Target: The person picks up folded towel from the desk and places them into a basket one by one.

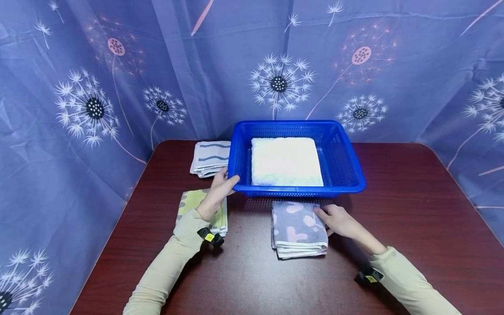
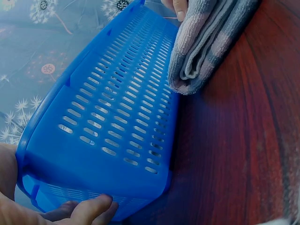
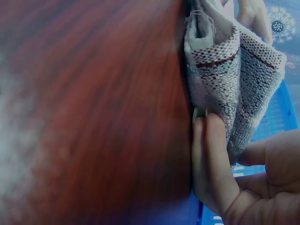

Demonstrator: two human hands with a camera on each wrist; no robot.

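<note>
A blue plastic basket [image 1: 346, 168] with slotted walls stands at the back of the table, a folded white towel [image 1: 286, 162] lying inside. My left hand [image 1: 221, 188] grips its front left corner, thumb over the rim and fingers below it against the wall in the left wrist view. In front of the basket lies a folded grey towel [image 1: 299, 225] with pale pink patches. At that towel's right edge my right hand [image 1: 341, 221] pinches it, thumb on top and fingers [image 3: 216, 154] low at its side by the tabletop.
A folded white towel with wavy grey stripes [image 1: 211, 156] lies left of the basket, partly hidden by it. Under my left forearm is a folded yellow-green towel [image 1: 193, 203]. Behind the dark red wooden table [image 1: 409, 210] hangs a blue dandelion-print curtain [image 1: 228, 57].
</note>
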